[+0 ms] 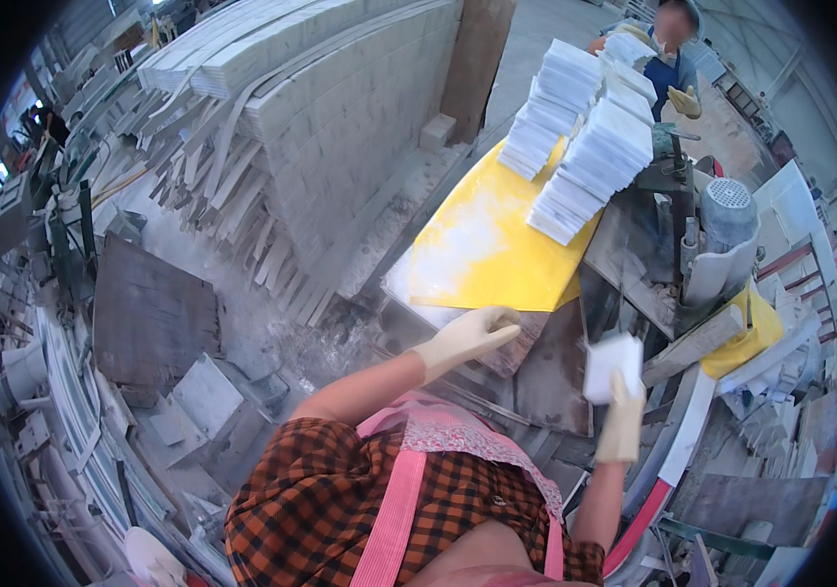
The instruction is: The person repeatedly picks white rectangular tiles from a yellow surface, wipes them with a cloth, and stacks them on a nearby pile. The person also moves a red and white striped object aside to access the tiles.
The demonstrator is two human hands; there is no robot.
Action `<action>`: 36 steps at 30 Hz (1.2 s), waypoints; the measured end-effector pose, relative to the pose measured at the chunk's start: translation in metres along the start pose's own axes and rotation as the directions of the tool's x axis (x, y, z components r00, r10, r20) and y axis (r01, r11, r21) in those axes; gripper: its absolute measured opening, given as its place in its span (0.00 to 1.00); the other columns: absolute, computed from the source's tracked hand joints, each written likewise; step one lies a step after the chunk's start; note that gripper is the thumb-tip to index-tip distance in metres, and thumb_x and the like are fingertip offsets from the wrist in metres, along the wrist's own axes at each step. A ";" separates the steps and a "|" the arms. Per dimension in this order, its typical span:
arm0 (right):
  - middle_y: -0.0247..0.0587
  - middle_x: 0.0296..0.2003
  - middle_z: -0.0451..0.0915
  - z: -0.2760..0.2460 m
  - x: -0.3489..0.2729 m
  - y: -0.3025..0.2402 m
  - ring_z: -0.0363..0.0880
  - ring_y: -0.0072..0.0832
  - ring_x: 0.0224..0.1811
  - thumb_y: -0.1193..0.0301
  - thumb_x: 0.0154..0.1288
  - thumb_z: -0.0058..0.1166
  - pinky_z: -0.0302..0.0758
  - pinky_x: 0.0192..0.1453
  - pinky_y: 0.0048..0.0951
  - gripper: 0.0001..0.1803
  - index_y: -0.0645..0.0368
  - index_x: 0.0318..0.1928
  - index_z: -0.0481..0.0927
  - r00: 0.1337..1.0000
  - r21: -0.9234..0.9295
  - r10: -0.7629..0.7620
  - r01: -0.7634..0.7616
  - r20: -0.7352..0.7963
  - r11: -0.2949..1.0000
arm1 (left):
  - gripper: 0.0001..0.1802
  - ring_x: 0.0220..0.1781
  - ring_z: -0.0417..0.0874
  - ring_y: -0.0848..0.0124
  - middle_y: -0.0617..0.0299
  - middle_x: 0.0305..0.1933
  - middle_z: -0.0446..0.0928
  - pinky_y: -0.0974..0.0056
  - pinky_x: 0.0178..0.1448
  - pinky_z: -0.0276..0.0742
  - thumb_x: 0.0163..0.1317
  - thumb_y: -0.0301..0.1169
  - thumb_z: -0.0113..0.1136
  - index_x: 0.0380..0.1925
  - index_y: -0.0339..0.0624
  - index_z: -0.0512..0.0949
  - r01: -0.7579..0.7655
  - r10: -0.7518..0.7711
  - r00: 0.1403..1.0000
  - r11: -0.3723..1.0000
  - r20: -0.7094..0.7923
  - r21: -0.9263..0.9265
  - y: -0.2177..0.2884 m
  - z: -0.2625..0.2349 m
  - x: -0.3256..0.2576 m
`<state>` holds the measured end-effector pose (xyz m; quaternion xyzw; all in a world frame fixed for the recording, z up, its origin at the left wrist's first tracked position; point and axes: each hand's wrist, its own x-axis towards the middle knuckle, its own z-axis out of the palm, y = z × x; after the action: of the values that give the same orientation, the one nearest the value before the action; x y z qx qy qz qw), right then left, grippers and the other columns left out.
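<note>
A small white square slab point(612, 368), slightly blurred, is in my right hand point(621, 423), which wears a cream glove. My fingers wrap its lower edge, and it is raised clear of the yellow sheet. My left hand point(477, 335), in a matching glove, reaches to the near edge of the yellow sheet point(487, 240). Its fingers are loosely bent, thumb apart, with nothing between them. White dust coats the sheet's left part. On its far side lean two long rows of thin white slabs, a left row point(548, 110) and a right row point(590, 168).
A co-worker with a blue apron point(666, 76) and gloved hands stands beyond the slabs. A grey motor point(728, 210) and machine parts are at the right. Tall stacked pale strips point(340, 157) rise at the left. A dark board point(153, 311) lies lower left.
</note>
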<state>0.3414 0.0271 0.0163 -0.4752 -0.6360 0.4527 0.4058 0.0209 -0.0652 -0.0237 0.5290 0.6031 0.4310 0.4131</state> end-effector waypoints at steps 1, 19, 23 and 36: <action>0.43 0.48 0.85 0.038 0.014 -0.007 0.83 0.28 0.47 0.59 0.74 0.59 0.78 0.53 0.33 0.26 0.70 0.58 0.81 0.999 -0.006 0.012 -0.012 0.045 1.000 | 0.32 0.68 0.79 0.55 0.44 0.63 0.79 0.55 0.70 0.73 0.73 0.51 0.58 0.64 0.36 0.76 0.048 -0.049 0.999 0.999 -0.021 -0.020 0.003 -0.006 0.004; 0.57 0.55 0.83 0.238 0.043 0.021 0.83 0.45 0.58 0.58 0.69 0.62 0.77 0.62 0.41 0.31 0.57 0.67 0.75 0.810 -0.464 -0.104 0.430 0.577 0.775 | 0.45 0.67 0.78 0.43 0.29 0.62 0.77 0.49 0.70 0.74 0.60 0.43 0.62 0.73 0.26 0.62 0.292 -0.241 0.817 0.956 -0.524 0.015 -0.003 -0.010 0.056; 0.54 0.63 0.77 0.141 0.030 0.041 0.75 0.49 0.67 0.64 0.64 0.65 0.73 0.70 0.41 0.33 0.57 0.69 0.73 0.787 -0.224 -0.256 0.442 0.562 0.869 | 0.44 0.71 0.73 0.43 0.31 0.67 0.73 0.49 0.75 0.68 0.62 0.39 0.59 0.75 0.29 0.61 0.284 -0.223 0.818 0.958 -0.531 0.034 -0.026 -0.006 0.067; 0.55 0.57 0.83 -0.282 -0.169 0.132 0.80 0.49 0.62 0.70 0.70 0.56 0.74 0.69 0.39 0.20 0.61 0.61 0.82 0.785 -0.500 -0.036 -0.358 -0.618 0.789 | 0.22 0.51 0.85 0.65 0.52 0.52 0.83 0.61 0.55 0.81 0.72 0.36 0.56 0.61 0.36 0.76 0.127 -0.151 0.930 0.988 -0.334 -0.092 -0.037 -0.032 0.069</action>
<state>0.6769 -0.0650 -0.0514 -0.7504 -0.5377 0.0920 0.3731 -0.0271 -0.0022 -0.0525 0.3880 0.6859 0.5061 0.3503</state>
